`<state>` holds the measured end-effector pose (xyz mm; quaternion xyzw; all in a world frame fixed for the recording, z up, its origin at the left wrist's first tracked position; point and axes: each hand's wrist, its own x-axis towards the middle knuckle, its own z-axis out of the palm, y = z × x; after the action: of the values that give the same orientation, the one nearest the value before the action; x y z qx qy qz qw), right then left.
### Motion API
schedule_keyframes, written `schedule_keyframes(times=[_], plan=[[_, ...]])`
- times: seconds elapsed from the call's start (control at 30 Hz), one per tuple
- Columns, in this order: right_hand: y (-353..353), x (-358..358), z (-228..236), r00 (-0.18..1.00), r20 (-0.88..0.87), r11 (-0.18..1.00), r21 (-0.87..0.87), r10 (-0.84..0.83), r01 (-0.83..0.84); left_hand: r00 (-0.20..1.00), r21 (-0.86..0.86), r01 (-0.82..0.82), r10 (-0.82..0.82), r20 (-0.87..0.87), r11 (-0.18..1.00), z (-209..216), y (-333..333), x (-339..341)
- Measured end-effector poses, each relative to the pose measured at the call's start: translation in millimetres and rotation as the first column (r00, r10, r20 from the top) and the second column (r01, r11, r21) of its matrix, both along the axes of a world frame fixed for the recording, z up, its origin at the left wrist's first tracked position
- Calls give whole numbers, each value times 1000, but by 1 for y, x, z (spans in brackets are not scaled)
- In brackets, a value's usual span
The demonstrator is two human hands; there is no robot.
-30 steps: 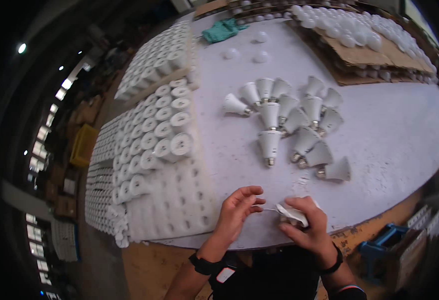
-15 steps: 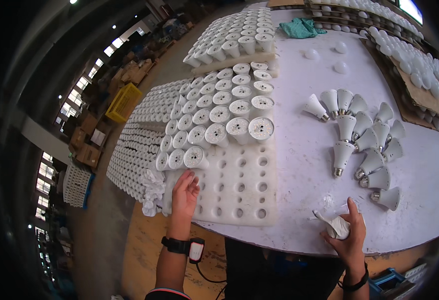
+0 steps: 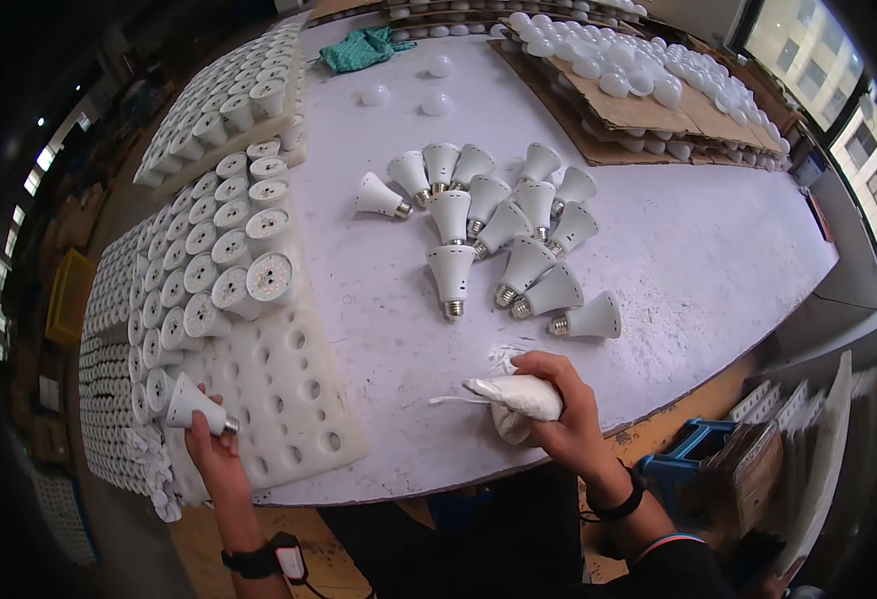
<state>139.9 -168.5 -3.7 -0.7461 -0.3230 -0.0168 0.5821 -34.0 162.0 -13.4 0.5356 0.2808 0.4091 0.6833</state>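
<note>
My left hand point(image 3: 219, 461) grips a white LED bulb body point(image 3: 193, 406) near its metal screw base, holding it tilted above the near left part of the white foam tray point(image 3: 311, 421). More bulb bodies point(image 3: 201, 311) stand in the tray's holes, their round circuit boards facing up. My right hand point(image 3: 573, 421) is wrapped round a soft white pouch point(image 3: 526, 396) with a thin pointed tip. The pouch is just above the table's near edge. Part of it is hidden by my fingers.
Several cone-shaped bulb bodies point(image 3: 450, 278) lie on the white table point(image 3: 399, 349). Beyond them are loose white domes point(image 3: 436, 104) and a green cloth point(image 3: 364, 50). Cardboard layers point(image 3: 598, 100) hold many domes at the far right. A blue crate point(image 3: 683, 449) stands below the right edge.
My view has turned right. My left hand, empty before beside the tray's front row, now holds a bulb body lifted out of it. The pouch in my right hand is now tipped more level.
</note>
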Motion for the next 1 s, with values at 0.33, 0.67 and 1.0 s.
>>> schedule_keyframes(times=[0.33, 0.67, 1.0], plan=[[1, -1, 7, 952, -223, 976, -19, 209, -219, 708, -598, 661, -640, 298, 453, 24, -115, 6], [3, 0, 9, 975, -43, 974, -60, 217, -220, 672, -735, 600, -697, 249, 316, 11, -146, 30], [9, -1, -3, 953, 225, 979, -76, 201, -189, 612, -786, 572, -760, 218, 235, 9, -147, 37]])
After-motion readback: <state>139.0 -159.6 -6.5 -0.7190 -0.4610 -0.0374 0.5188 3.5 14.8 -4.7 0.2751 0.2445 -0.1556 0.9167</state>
